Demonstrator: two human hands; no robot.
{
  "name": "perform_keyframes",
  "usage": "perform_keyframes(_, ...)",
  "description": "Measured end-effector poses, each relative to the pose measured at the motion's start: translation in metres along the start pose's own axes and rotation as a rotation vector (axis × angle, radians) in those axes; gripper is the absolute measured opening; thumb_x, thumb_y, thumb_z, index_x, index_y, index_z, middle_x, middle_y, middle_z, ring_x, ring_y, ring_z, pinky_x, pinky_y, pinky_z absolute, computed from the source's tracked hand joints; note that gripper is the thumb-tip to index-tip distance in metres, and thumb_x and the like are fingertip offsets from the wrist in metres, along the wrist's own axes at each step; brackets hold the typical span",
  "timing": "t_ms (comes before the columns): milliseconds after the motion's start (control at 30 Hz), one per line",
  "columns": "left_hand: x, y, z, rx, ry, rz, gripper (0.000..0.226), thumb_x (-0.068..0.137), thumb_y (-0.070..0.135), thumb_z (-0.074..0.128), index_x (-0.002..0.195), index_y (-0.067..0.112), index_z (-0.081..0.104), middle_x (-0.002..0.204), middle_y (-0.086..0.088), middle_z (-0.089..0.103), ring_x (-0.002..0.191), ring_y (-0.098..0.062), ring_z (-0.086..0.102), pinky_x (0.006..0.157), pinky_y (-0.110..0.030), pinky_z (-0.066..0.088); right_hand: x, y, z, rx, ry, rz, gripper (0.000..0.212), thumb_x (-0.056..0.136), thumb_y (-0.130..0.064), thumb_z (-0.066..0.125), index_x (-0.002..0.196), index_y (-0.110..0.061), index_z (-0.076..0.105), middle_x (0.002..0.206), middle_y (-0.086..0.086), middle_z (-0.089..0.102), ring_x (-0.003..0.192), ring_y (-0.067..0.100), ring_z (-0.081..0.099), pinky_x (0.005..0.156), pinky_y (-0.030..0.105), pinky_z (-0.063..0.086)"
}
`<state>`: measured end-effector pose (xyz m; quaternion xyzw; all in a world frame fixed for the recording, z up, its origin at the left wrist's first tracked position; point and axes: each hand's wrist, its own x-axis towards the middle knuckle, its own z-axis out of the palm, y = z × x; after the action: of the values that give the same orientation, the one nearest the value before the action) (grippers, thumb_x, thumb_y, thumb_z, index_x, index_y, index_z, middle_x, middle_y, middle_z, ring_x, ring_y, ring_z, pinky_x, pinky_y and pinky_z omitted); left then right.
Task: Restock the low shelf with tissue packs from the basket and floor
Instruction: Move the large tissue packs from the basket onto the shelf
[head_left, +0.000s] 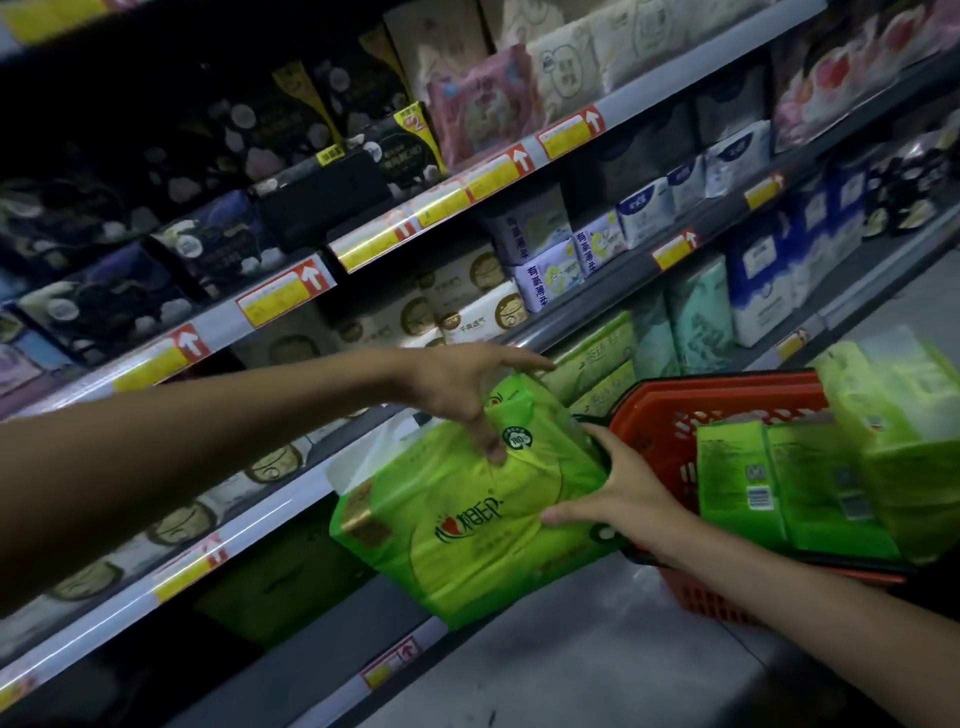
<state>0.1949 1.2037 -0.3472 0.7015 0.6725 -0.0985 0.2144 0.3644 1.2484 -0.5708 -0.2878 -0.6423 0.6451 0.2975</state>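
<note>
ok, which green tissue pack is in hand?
The large bright-green pack, gripped by left hand and right hand; those in the red basket lie loose.

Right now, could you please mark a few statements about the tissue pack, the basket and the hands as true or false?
1. The left hand and right hand both hold the green tissue pack. True.
2. The basket is blue. False: it is red.
3. More green packs lie in the basket. True.
4. The held pack already rests on the low shelf. False: the hands hold it up in front of the shelving.
</note>
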Motion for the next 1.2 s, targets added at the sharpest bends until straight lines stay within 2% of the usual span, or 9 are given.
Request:
perform_keyframes(167,-0.032,-0.047,0.033,-0.194,0.283,-0.062,0.111,0.067,0.051,0.093,0.159,0.040,0.030,0.157,0.015,0.040,0.139,-0.009,0.045,0.107,-0.022,0.039,-0.004,0.000,0.009,-0.037,0.038,-0.033,0.113,0.038,-0.035,0.106,0.137,-0.032,0.053,0.122,-0.016,0.065,0.109,0.007,0.065,0.085,0.028,0.059)
perform_keyframes(300,-0.060,-0.088,0.063,-0.421,0.507,-0.166,0.104,0.068,0.066,0.085,0.156,0.048,0.033,0.158,0.019,0.037,0.140,-0.007,0.041,0.111,-0.028,0.038,0.000,-0.003,0.017,-0.021,0.050,-0.023,0.108,0.039,-0.027,0.106,0.136,-0.026,0.058,0.113,-0.012,0.073,0.096,-0.003,0.070,0.077,0.019,0.058)
perform_keyframes(367,-0.076,-0.110,0.079,-0.505,0.618,-0.219,0.098,0.069,0.071,0.082,0.153,0.048,0.039,0.160,0.019,0.036,0.140,-0.005,0.038,0.116,-0.034,0.035,0.003,-0.006,0.022,0.018,0.047,-0.004,0.108,0.039,-0.025,0.106,0.135,-0.029,0.058,0.114,-0.011,0.073,0.094,0.001,0.072,0.072,0.025,0.061)
perform_keyframes(467,-0.101,-0.140,0.106,-0.732,0.793,-0.264,0.095,0.063,0.080,0.079,0.147,0.052,0.047,0.152,0.017,0.051,0.138,-0.008,0.049,0.118,-0.043,0.040,0.008,-0.010,0.031,0.063,0.042,0.027,0.113,0.033,-0.031,0.107,0.135,-0.033,0.058,0.113,-0.007,0.075,0.100,0.014,0.074,0.082,0.043,0.064)
perform_keyframes(600,-0.123,-0.164,0.154,-1.139,0.933,-0.300,0.096,0.058,0.070,0.086,0.144,0.049,0.048,0.148,0.009,0.053,0.131,-0.012,0.057,0.108,-0.036,0.048,0.014,-0.009,0.049,0.106,0.023,0.095,0.101,0.037,-0.026,0.105,0.127,-0.033,0.062,0.103,-0.006,0.079,0.085,0.013,0.077,0.076,0.051,0.064)
perform_keyframes(700,-0.132,-0.174,0.198,-1.389,0.874,-0.337,0.105,0.047,0.067,0.095,0.139,0.041,0.053,0.135,0.004,0.069,0.118,-0.020,0.069,0.097,-0.042,0.058,0.021,-0.006,0.066,0.156,-0.002,0.143,0.102,0.027,-0.032,0.103,0.122,-0.029,0.066,0.099,-0.003,0.080,0.086,0.018,0.078,0.069,0.042,0.063)
perform_keyframes(867,-0.147,-0.195,0.254,-1.465,0.711,-0.360,0.097,0.058,0.045,0.098,0.142,0.022,0.056,0.135,-0.004,0.070,0.123,-0.028,0.067,0.109,-0.056,0.049,0.028,0.003,0.094,0.226,-0.110,0.262,0.093,0.032,-0.026,0.098,0.120,-0.014,0.070,0.104,0.012,0.079,0.092,0.033,0.077,0.084,0.045,0.060)
perform_keyframes(1100,-0.164,-0.219,0.296,-1.452,0.623,-0.442,0.058,0.080,0.003,0.083,0.134,0.013,0.064,0.129,-0.003,0.073,0.118,-0.024,0.070,0.098,-0.041,0.058,0.033,0.039,0.119,0.126,-0.214,0.363,0.074,0.057,-0.007,0.096,0.125,-0.015,0.067,0.108,0.013,0.078,0.097,0.036,0.076,0.094,0.058,0.057)
perform_keyframes(1200,-0.166,-0.224,0.332,-1.510,0.599,-0.502,0.056,0.081,-0.001,0.082,0.132,0.011,0.065,0.124,-0.004,0.075,0.115,-0.025,0.072,0.088,-0.035,0.061,0.034,0.058,0.125,-0.004,-0.269,0.397,0.083,0.045,-0.024,0.103,0.121,-0.015,0.069,0.105,0.009,0.079,0.096,0.031,0.077,0.090,0.052,0.060)
